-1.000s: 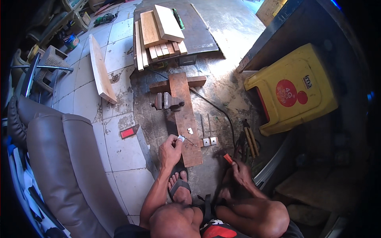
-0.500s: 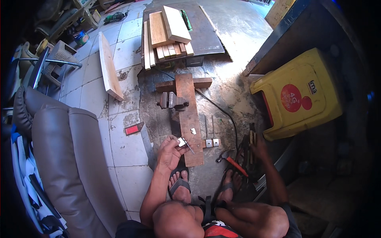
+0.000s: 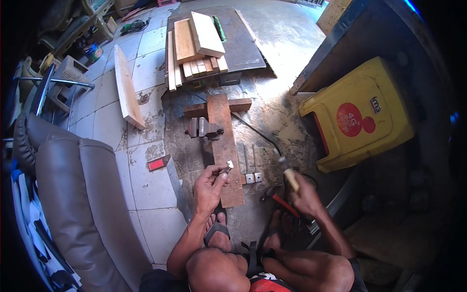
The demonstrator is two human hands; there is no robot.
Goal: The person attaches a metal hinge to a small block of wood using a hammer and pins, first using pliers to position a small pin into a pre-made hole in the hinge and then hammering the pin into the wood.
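Observation:
My left hand (image 3: pixel 209 187) is closed in a pinch over the near part of a narrow wooden board (image 3: pixel 224 141). Between its fingertips is a small metal piece (image 3: pixel 225 170), mostly hidden by the fingers. Just beyond them on the board lies a small whitish piece (image 3: pixel 230 164). My right hand (image 3: pixel 306 195), to the right of the board, grips a tool with a pale wooden handle (image 3: pixel 291 180); its far end is blurred, so its kind is unclear. Below that hand a claw hammer (image 3: pixel 284 204) with an orange-red handle rests near my foot.
A vise (image 3: pixel 202 127) is fixed on the board. Two square metal pieces with long rods (image 3: pixel 253 177) lie beside it. A red-handled saw (image 3: pixel 158 163) is on the tiles. Planks (image 3: pixel 206 36) are stacked on a low table; a yellow plastic stool (image 3: pixel 360 112) stands at right.
My right hand has lifted up and left from the dark items at the right, now with the wooden-handled tool. The left hand has turned the metal piece, whose rod no longer shows.

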